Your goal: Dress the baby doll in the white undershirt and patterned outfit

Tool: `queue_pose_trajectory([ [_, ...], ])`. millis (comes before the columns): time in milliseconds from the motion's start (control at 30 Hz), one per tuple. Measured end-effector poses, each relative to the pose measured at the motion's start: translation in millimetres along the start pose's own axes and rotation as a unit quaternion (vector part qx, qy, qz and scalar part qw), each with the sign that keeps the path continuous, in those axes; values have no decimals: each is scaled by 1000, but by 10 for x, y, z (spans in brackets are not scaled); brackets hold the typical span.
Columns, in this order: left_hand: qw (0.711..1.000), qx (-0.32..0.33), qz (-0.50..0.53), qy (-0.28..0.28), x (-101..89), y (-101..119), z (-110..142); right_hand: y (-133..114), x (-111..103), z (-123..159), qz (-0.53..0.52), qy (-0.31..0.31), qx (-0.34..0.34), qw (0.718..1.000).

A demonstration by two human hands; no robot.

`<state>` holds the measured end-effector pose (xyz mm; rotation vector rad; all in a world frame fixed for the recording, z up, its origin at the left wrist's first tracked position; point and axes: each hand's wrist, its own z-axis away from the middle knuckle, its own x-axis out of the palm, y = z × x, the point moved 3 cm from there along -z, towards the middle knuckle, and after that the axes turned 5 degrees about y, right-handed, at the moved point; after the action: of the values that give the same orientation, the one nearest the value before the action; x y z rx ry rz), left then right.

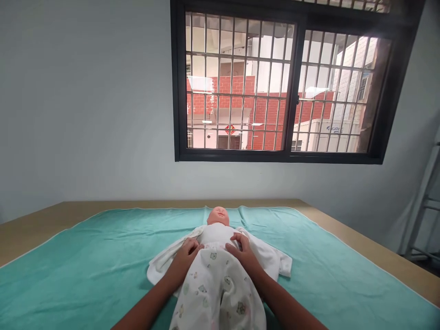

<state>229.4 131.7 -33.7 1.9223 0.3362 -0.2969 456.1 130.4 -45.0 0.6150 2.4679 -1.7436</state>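
Doll (218, 217) is lying face-up on the teal sheet (96, 261), legs hidden by printed pants (205, 282) that run off the bottom edge; left hand (188, 253) curled at one side of the waist, right hand (243, 252) bent-fingered at the other, can't tell if either's pinching cloth; white top (273, 262) spread behind; beyond the barred window (233, 155), lettering looks like GREE.

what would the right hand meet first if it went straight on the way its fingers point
Most likely the doll's white torso, just ahead of the right hand; whether they touch is unclear.
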Motion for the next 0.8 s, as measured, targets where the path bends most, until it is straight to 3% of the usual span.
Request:
queue_pose_trajectory([
  [100, 989, -51, 20, -139, -147, 45, 70, -1, -118, 97, -1, -5, -50, 999],
  [167, 965, -114, 62, -229, -247, 63, 139, 25, -195, 160, 8, -30, -38, 999],
  [233, 940, -160, 110, -281, -323, 83, 197, 69, -257, 202, 9, -87, -6, 996],
  [367, 905, -205, 184, -323, -346, 57, 246, 109, -382, 231, 5, -209, 60, 976],
  [500, 890, -228, 219, -328, -302, -32, 247, -19, -515, 267, -13, -270, 138, 953],
  [633, 888, -234, 238, -318, -270, 10, 265, -209, -538, 363, -55, -334, 164, 926],
  [800, 893, -212, 232, -321, -250, 176, 307, -252, -499, 408, -49, -307, 175, 934],
])
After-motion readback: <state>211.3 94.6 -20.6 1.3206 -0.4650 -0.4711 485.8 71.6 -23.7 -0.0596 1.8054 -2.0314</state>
